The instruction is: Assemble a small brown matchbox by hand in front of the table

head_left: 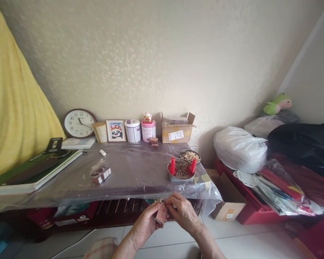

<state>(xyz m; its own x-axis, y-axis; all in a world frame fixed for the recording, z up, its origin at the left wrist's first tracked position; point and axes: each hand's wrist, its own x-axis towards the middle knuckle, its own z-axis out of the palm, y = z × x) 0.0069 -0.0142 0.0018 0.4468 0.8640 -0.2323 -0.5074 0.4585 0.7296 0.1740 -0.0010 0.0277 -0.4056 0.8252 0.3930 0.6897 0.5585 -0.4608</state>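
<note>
Yellow curtain (13, 108): draped down the far left, slanting over the end of the table.
Books and phone stand (32, 169): stacked flat at the left end, probably parked out of the way of the working space.
Wall clock (79, 123): leaned against the wall rather than hung, with a framed panda picture (116, 130) and a few tins (132, 131) lined up beside it at the back.
Table (135, 172): wrapped in clear plastic sheet, so the top is kept clean, by the look of it.
Small boxes (101, 174): a little cluster left lying near the front left of the table.
Left hand (145, 225): held low in front of the table edge, palm turned inward, fingers closed on the lower side of a small pink box (161, 213).
Small pink box: gripped between both hands below the table's front edge, tilted; likely held close so it can be worked at with the fingertips.
Right hand (182, 212): curled over from the right, fingertips pinched on the box's top end, wrist bent down.
Metal bowl (181, 169): set near the right front corner with two red pieces standing in it, within easy reach; a second dish of pale sticks (190, 155) just behind.
Cardboard box (177, 130): open, pushed back to the wall.
White bag (240, 148): piled with other stuff off to the right.
</note>
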